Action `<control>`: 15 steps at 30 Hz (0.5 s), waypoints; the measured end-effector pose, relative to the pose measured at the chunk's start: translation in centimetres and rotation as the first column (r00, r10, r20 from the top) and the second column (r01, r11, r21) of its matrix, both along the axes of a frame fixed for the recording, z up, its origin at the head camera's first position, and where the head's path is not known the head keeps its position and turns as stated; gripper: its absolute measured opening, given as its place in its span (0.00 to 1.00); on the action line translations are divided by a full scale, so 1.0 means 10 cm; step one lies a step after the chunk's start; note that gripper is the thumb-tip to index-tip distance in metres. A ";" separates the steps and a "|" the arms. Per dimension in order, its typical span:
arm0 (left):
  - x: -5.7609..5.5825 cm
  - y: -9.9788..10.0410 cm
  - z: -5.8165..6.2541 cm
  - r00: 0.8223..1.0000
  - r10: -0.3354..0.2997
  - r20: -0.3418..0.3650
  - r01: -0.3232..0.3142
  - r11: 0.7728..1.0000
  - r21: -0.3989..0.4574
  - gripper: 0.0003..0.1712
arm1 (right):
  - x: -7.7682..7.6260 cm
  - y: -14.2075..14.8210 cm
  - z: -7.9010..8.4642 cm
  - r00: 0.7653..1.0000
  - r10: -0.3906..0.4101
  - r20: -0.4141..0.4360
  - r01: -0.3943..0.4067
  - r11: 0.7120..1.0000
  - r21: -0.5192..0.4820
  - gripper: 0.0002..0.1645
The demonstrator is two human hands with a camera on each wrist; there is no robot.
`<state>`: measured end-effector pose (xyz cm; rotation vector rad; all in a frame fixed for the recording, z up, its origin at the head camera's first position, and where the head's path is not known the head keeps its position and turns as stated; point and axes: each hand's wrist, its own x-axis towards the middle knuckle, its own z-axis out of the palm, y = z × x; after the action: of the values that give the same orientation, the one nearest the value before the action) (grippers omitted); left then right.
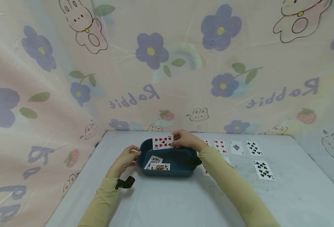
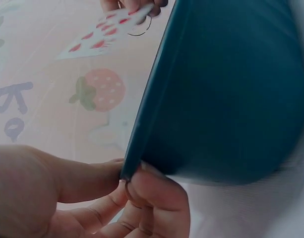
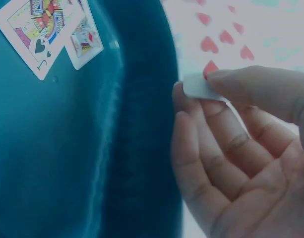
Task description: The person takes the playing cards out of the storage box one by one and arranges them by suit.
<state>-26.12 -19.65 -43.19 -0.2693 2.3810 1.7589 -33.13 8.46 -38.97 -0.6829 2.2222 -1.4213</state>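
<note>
A dark blue oblong basin stands on the table. My left hand pinches its left rim between thumb and fingers, close up in the left wrist view. Over the basin's far side, my right hand holds a hearts playing card by its right end, face showing. In the right wrist view the thumb presses on the card's corner with fingers behind it. A jack of spades lies inside the basin, overlapping another face card.
Right of the basin lie more face-up cards, among them a hearts card, an ace of spades and two clubs cards, one nearer the front. My right sleeve partly covers others. A patterned curtain hangs behind the table.
</note>
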 end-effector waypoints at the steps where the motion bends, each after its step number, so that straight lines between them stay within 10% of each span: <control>1: 0.00 0.00 0.00 1.000 0.002 -0.002 -0.002 1.000 -0.002 0.11 | 0.01 0.03 0.01 1.000 -0.008 -0.002 0.008 1.000 -0.006 0.19; 15: 0.01 0.02 0.01 1.000 0.009 0.005 -0.009 1.000 -0.019 0.12 | 0.22 0.46 0.04 0.997 -0.042 0.061 0.048 0.993 -0.106 0.27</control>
<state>-26.07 -19.50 -43.09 -0.2865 2.3978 1.7383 -30.98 13.07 -38.58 -0.6207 2.1418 -1.5721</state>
